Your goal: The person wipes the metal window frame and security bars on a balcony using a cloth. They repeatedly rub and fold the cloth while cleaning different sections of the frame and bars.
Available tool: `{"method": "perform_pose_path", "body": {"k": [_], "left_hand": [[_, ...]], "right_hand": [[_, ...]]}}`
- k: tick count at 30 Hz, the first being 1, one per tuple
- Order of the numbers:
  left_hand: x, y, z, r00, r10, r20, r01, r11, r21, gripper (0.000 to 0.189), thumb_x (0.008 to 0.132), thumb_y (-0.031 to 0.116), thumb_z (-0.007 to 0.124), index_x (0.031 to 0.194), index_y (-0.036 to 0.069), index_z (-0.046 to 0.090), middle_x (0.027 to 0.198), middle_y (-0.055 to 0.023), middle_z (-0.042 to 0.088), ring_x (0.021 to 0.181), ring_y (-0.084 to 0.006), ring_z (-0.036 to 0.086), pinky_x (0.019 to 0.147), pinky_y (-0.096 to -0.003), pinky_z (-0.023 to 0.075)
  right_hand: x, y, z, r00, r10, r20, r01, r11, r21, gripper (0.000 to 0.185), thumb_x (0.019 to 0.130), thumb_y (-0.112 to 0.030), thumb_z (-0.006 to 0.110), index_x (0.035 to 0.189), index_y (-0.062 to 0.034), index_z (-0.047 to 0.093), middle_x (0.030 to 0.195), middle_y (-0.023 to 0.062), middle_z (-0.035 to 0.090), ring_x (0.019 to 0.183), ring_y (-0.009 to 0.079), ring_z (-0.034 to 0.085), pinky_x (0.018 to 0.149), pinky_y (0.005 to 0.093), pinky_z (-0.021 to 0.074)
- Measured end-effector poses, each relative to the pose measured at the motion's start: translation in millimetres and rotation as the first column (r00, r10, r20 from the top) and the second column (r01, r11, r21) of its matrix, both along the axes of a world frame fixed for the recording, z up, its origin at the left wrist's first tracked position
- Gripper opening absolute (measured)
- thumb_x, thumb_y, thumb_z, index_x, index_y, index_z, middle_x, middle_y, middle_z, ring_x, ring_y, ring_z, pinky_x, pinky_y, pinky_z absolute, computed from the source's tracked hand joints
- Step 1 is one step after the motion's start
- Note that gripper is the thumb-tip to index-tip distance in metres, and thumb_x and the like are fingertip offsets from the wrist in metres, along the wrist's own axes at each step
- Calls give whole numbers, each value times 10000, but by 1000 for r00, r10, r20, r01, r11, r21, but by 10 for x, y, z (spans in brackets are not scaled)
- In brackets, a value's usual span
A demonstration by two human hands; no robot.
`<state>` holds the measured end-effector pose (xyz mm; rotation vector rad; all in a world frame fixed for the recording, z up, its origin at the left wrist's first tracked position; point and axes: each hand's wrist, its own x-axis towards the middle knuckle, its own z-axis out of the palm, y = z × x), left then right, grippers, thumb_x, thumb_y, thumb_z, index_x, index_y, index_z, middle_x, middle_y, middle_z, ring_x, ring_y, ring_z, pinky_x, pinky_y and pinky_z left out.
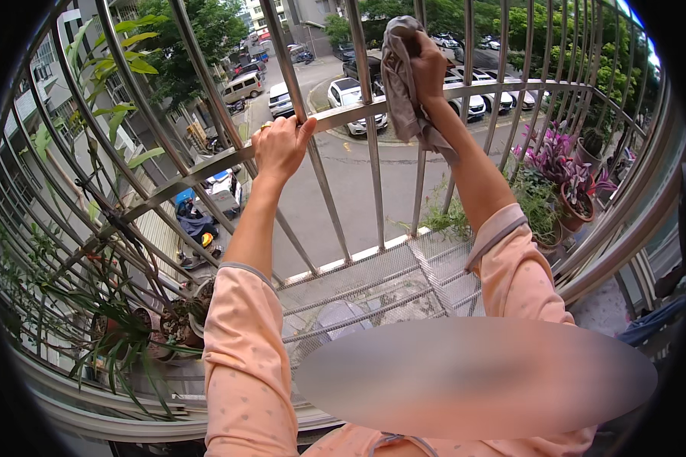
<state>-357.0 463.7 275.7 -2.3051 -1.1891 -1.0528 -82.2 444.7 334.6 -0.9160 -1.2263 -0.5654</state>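
My left hand (280, 147) is closed over the horizontal metal rail (343, 116) of a window guard, close to one of its upright bars (286, 63). Higher and to the right, my right hand (429, 67) grips a crumpled grey cloth (401, 85). The cloth is bunched at the top, and its loose part hangs down along my wrist in front of the rail. Part of the cloth lies against or near an upright bar; whether it presses on the metal cannot be made out.
Potted plants (143, 325) crowd the left of the ledge. Purple-leaved plants in pots (577, 200) stand at the right. A metal mesh floor (371, 274) spans the cage bottom. The window frame (91, 408) curves below. Beyond the bars lies a street with parked cars (349, 97).
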Motion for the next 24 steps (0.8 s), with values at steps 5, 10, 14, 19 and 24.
{"method": "perform_pose_path", "body": {"k": [5, 10, 14, 19, 24], "left_hand": [[115, -96, -42, 937, -206, 281, 80, 912, 402, 449, 906, 453, 480, 1093, 65, 608, 1053, -119, 609, 1025, -296, 540, 899, -439, 366], [594, -426, -216, 952, -300, 53, 258, 885, 388, 404, 852, 157, 586, 1240, 67, 517, 1275, -115, 492, 1197, -274, 440, 1014, -386, 295], [1124, -494, -75, 886, -451, -106, 463, 875, 145, 447, 915, 240, 519, 1318, 60, 449, 1281, -160, 507, 1217, -308, 446, 1036, -393, 321], [1180, -582, 106, 820, -549, -163, 573, 788, 225, 446, 910, 227, 536, 1338, 149, 438, 1330, -37, 493, 1271, -222, 411, 1055, -454, 260], [1348, -385, 176, 891, -403, -210, 447, 860, 245, 495, 880, 237, 571, 1343, 140, 426, 1378, -52, 437, 1305, -216, 364, 1067, -448, 246]], "right_hand": [[5, 186, -386, 912, -6, 409, 312, 656, -687, 286, 892, -265, 380, 980, -80, 580, 890, 196, 645, 834, 388, 612, 743, 490, 458], [96, 4, -598, 894, 219, 390, -1, 873, -488, 350, 858, -369, 492, 964, -43, 560, 931, 187, 614, 915, 367, 556, 801, 433, 423], [-75, -85, -791, 957, 98, 274, -61, 988, -139, 202, 740, -176, 640, 853, -34, 551, 885, 149, 581, 898, 355, 533, 805, 399, 428], [82, -326, -981, 802, 347, -486, -340, 934, 107, 160, 800, -90, 642, 940, -28, 596, 836, 102, 627, 736, 224, 599, 687, 305, 470], [834, -188, -632, 871, -484, 79, 488, 873, -26, 214, 820, -229, 621, 892, -28, 625, 917, 148, 627, 1059, 347, 485, 930, 433, 368]]}}
